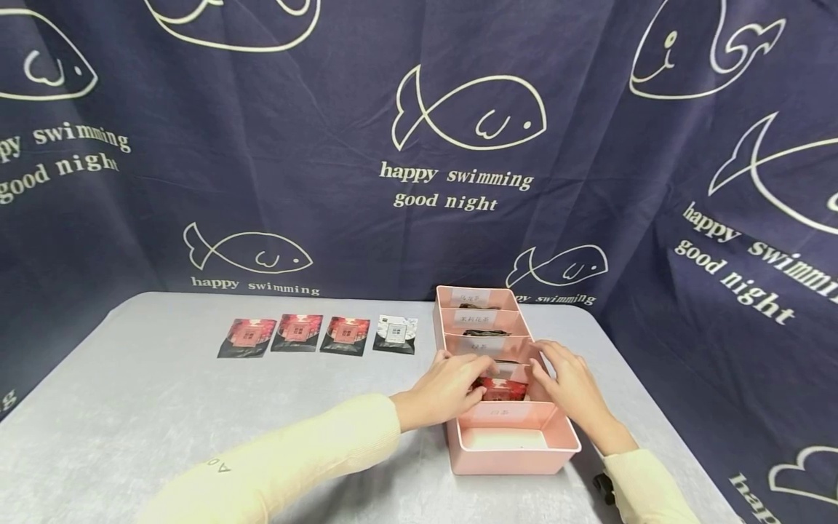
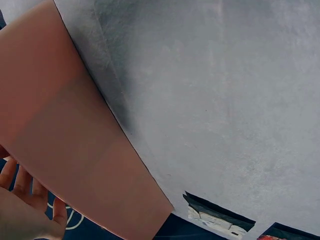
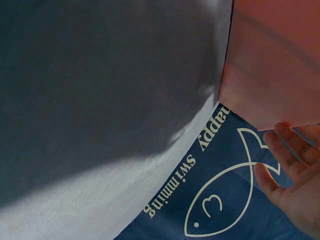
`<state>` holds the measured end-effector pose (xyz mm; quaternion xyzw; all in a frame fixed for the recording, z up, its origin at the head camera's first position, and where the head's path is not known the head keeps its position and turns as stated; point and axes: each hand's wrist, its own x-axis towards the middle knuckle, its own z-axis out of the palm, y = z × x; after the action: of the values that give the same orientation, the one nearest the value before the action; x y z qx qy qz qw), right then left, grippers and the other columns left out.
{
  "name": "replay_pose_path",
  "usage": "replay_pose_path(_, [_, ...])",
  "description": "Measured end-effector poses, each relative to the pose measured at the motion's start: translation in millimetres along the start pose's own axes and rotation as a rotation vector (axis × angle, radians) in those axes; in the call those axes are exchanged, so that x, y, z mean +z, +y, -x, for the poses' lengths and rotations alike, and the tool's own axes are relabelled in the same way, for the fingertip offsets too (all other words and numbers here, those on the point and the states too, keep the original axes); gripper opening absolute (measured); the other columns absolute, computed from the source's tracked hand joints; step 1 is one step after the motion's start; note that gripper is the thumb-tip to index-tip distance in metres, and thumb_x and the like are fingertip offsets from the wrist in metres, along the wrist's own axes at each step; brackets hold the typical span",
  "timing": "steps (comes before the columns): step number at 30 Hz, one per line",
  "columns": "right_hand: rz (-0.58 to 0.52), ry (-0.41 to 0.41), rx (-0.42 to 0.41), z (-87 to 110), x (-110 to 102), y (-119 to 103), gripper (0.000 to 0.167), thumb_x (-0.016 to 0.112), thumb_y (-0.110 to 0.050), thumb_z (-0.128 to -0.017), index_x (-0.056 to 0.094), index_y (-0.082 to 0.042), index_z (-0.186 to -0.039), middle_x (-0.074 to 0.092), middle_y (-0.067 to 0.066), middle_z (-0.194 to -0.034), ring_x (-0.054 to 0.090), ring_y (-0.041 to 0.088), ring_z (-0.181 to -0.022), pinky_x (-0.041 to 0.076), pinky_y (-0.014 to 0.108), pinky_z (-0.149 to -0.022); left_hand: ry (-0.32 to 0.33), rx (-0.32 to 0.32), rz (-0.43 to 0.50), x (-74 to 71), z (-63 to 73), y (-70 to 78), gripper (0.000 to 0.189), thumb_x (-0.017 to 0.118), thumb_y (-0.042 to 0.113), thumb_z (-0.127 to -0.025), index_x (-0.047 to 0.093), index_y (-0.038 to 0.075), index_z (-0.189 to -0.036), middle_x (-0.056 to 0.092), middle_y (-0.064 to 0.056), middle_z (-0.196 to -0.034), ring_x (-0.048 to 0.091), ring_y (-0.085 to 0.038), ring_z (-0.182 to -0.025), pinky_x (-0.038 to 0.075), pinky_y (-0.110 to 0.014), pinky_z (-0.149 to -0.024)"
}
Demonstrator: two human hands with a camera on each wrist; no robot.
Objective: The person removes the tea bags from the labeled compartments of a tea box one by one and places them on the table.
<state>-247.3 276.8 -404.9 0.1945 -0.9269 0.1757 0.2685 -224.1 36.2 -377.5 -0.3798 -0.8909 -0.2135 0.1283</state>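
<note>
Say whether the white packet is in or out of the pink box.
Out: the white packet lies on the table beside the pink box, a gap between them.

Pink plastic divided box (image 1: 513, 463): long, open-topped, upright on the bench (image 1: 131, 437), five compartments in one row, white handwritten labels (image 1: 483, 319) along it | red printed sachet (image 1: 505, 390): inside second compartment from near end, upper part showing, bottom hidden behind front divider (image 1: 538, 415)

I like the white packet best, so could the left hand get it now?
Probably yes: the white packet lies uncovered on the table. The left hand must first leave the red packet in the pink box.
</note>
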Motion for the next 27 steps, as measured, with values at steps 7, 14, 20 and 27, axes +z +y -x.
replay_pose_path(7, [0.006,0.013,-0.002,0.2,1,0,0.027,0.058,-0.014,-0.084,0.060,-0.001,-0.108,0.063,0.016,-0.106,0.057,0.034,-0.101,0.040,0.051,-0.077,-0.003,0.011,-0.092,0.2,-3.8,0.7,0.018,0.065,0.024,-0.082,0.061,0.023,-0.100,0.068,0.016,-0.094,0.061,-0.001,-0.078,0.033,-0.030,-0.081])
replay_pose_path(14, [0.007,0.009,0.013,1.0,0,-1,0.028,0.058,-0.015,-0.084,0.060,-0.001,-0.109,0.062,0.017,-0.107,0.057,0.033,-0.102,0.040,0.050,-0.077,-0.009,0.004,-0.182,0.2,-4.7,2.0,0.007,0.066,0.029,-0.081,0.065,0.027,-0.088,0.068,0.018,-0.082,0.060,-0.003,-0.072,0.033,-0.029,-0.079])
replay_pose_path(20, [0.009,0.002,0.029,1.2,-1,-3,0.028,0.058,-0.015,-0.084,0.061,-0.001,-0.109,0.062,0.017,-0.107,0.057,0.034,-0.103,0.041,0.051,-0.077,0.021,-0.004,-0.160,-0.1,-4.8,1.8,0.006,0.066,0.027,-0.081,0.066,0.027,-0.087,0.068,0.017,-0.082,0.059,-0.004,-0.075,0.033,-0.027,-0.076])
replay_pose_path(27, [0.008,0.007,0.020,1.5,-2,-4,0.027,0.059,-0.013,-0.084,0.061,0.000,-0.108,0.063,0.016,-0.107,0.057,0.034,-0.102,0.041,0.051,-0.076,0.080,-0.028,-0.131,-9.9,-7.0,1.0,0.005,0.063,0.026,-0.083,0.064,0.026,-0.088,0.065,0.016,-0.077,0.056,-0.005,-0.074,0.034,-0.026,-0.074])
